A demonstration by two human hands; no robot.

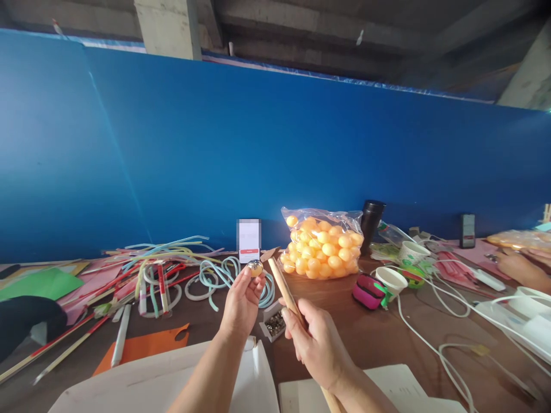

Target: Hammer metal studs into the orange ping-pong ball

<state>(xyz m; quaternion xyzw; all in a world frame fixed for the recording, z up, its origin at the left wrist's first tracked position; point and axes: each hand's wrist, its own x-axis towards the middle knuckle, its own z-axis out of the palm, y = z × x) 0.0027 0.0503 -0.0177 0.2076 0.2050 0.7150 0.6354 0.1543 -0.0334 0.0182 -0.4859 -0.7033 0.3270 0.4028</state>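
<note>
Between the thumb and fingers of my left hand [241, 301] is a small round yellowish ball [255, 268] with dark and silvery marks on top. My right hand [316, 338] is wrapped round a wooden stick [282, 284], which slants up and leftward, its upper end near the ball but apart from it. Just below and between the hands lies a small open box [274, 322] of little metal pieces. A clear plastic bag [322, 246] full of orange balls stands behind my right hand.
A lit phone [249, 238] leans on the blue partition [258, 143]. Coiled pale tubes [215, 278], sticks and coloured paper lie left. A white tray [172, 381] is in front. Rightward are a black bottle [371, 226], a pink pouch [367, 291], paper cups, cables and another person's hand [523, 269].
</note>
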